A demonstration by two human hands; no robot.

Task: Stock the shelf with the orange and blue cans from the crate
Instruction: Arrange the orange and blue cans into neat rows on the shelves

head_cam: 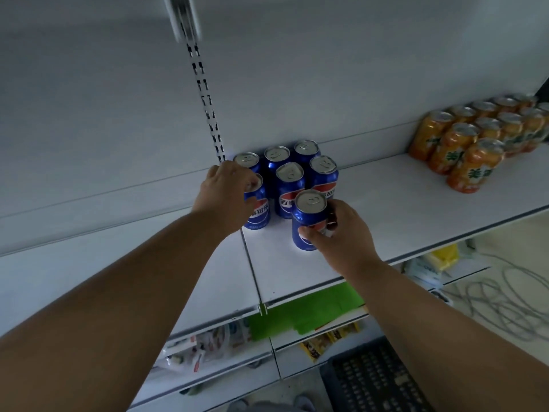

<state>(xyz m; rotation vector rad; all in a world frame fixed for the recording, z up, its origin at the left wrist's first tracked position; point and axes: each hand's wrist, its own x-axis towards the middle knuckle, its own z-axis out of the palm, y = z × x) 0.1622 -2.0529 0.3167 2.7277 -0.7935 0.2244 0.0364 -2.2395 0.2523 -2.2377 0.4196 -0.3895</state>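
Crate [374, 379] at lower right shows only dark grid, while mid-frame on the shelf [416, 203] the left hand [222, 194] grips one blue can [258, 209], the right hand [341, 233] grips another blue can [309, 218], and orange cans [463, 144] cluster at upper right.

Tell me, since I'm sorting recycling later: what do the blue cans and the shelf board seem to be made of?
The blue cans look like thin aluminium: bare silvery tops with pull tabs, glossy printed sides catching light. The shelf board appears to be white painted sheet metal, smooth and matte with a thin folded front edge, though coated wood cannot be excluded.
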